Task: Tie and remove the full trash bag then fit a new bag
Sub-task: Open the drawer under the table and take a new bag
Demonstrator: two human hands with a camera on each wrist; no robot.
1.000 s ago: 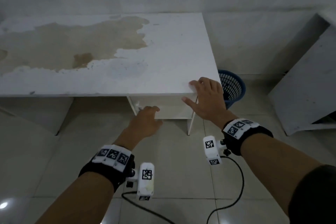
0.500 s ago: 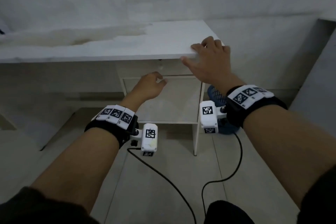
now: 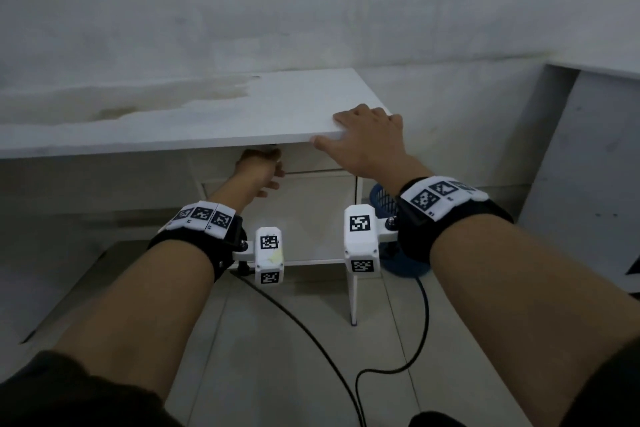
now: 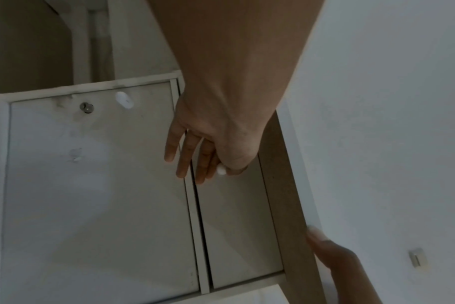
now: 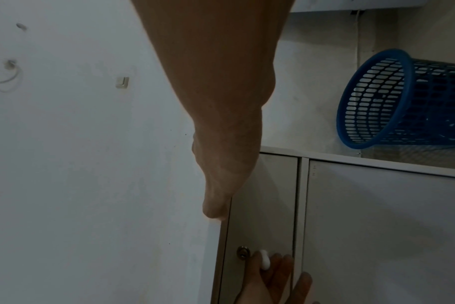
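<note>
A blue mesh basket [image 3: 382, 199] [image 5: 403, 98] stands on the floor right of the white desk [image 3: 242, 114]; no bag shows in it. Under the desk top, my left hand [image 3: 258, 170] [image 4: 210, 156] pinches the small white knob [image 4: 221, 170] [image 5: 264, 260] of the drawer [image 4: 237, 216] between thumb and forefinger, with the other fingers straight. Flat on the desk's front right corner rests my right hand [image 3: 367, 135] [image 5: 221, 164], its thumb [image 4: 325, 246] against the front edge.
Below the drawer is a cabinet door [image 4: 96, 195] with a keyhole [image 4: 86, 107] and its own white knob [image 4: 123, 99]. A white board [image 3: 588, 166] leans at the right. Black cables [image 3: 381, 367] trail over the tiled floor.
The view has dropped from above the desk to its front. My left hand has risen under the desk top and taken the drawer knob. My right hand stays on the corner.
</note>
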